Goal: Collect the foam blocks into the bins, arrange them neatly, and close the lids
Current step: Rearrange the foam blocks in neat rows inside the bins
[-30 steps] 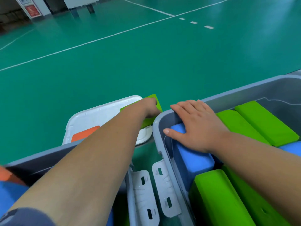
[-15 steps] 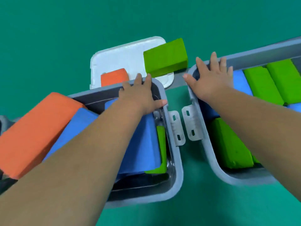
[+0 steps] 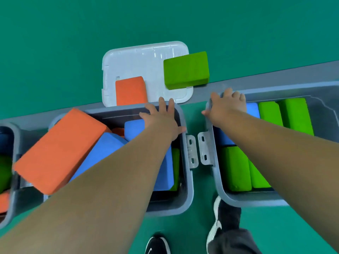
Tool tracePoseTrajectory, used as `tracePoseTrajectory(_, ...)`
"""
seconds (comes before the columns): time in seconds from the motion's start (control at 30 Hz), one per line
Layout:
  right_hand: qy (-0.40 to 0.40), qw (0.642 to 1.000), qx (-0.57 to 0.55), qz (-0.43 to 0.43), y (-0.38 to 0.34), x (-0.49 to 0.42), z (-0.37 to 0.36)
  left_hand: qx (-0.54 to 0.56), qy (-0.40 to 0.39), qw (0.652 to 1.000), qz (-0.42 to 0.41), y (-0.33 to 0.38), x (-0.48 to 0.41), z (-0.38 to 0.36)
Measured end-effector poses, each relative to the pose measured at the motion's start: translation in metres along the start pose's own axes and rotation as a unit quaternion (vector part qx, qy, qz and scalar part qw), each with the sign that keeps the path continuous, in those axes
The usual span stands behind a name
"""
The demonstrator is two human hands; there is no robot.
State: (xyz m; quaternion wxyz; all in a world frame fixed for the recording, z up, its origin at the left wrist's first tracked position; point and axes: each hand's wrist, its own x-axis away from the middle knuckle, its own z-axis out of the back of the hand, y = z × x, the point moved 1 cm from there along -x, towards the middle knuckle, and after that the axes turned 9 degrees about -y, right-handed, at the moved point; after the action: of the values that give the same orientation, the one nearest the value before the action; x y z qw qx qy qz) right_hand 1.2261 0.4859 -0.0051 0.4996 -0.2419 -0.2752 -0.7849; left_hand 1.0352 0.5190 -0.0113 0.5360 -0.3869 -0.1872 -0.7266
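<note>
The middle grey bin [image 3: 187, 180] holds a big tilted orange block [image 3: 60, 149], two blue blocks [image 3: 102, 149] and a green block [image 3: 176, 167] at its right wall. My left hand [image 3: 161, 120] lies flat on the far blue block [image 3: 134, 127], fingers spread, holding nothing. My right hand [image 3: 225, 105] rests over the far-left corner of the right bin [image 3: 218, 180], thumb outside the wall. That bin holds a blue block [image 3: 252, 109] and several upright green blocks [image 3: 295, 116]. Behind the bins a white lid [image 3: 139, 59] carries a green block [image 3: 185, 70] and an orange block [image 3: 131, 90].
A third bin [image 3: 11, 143] with green and orange blocks shows at the far left. White latches [image 3: 191, 151] hang in the narrow gap between the middle and right bins. My two shoes [image 3: 218, 226] stand on the green floor just before the bins.
My left hand let go of the green block on the lid and drew back onto the blue block in the middle bin. The view tipped down; the right hand stayed at its corner.
</note>
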Motion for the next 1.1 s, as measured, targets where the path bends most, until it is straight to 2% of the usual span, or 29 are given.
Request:
tracePoseTrajectory(0.23, -0.047, 0.998, 0.025, 0.044, 0.01, -0.01, 0.025, 0.049, -0.052, 0.997, -0.035, -0.006, 0.008, 0.015)
tracePoseTrajectory(0.4, -0.091, 0.992, 0.049, 0.066, 0.003, -0.026, 0.045, 0.055, -0.093, 0.99, -0.093, -0.022, -0.012, 0.067)
tracePoseTrajectory(0.5, -0.123, 0.988, 0.065, 0.068, -0.004, -0.038, 0.051, 0.033, -0.081, 0.989, -0.118, -0.026, -0.021, 0.078)
tracePoseTrajectory(0.6, -0.112, 0.987, 0.064, 0.091, -0.017, -0.048, 0.044, 0.076, -0.048, 0.989, -0.117, -0.035, -0.029, 0.072)
tracePoseTrajectory(0.67, -0.086, 0.989, 0.002, 0.122, -0.027, -0.051, 0.035, 0.107, -0.037, 0.985, -0.128, -0.042, -0.036, 0.068)
tracePoseTrajectory(0.73, -0.059, 0.977, -0.131, 0.16, -0.042, -0.051, 0.027, 0.169, -0.016, 0.976, -0.137, -0.053, -0.041, 0.067)
tracePoseTrajectory(0.83, -0.044, 0.939, -0.258, 0.225, -0.071, -0.046, 0.02, 0.364, 0.015, 0.926, -0.097, -0.076, -0.057, 0.067)
tracePoseTrajectory(0.87, -0.049, 0.926, -0.283, 0.243, -0.08, -0.044, 0.019, 0.415, 0.027, 0.906, -0.076, -0.086, -0.069, 0.067)
tracePoseTrajectory(0.9, -0.057, 0.915, -0.307, 0.254, -0.089, -0.043, 0.018, 0.429, 0.044, 0.901, -0.058, -0.095, -0.082, 0.068)
tracePoseTrajectory(1.0, -0.067, 0.908, -0.328, 0.253, -0.116, -0.051, 0.009, 0.292, 0.073, 0.953, -0.029, -0.123, -0.136, 0.075)
tracePoseTrajectory(1.1, -0.071, 0.918, -0.305, 0.243, -0.13, -0.062, 0.003, 0.191, 0.04, 0.981, 0.012, -0.14, -0.19, 0.079)
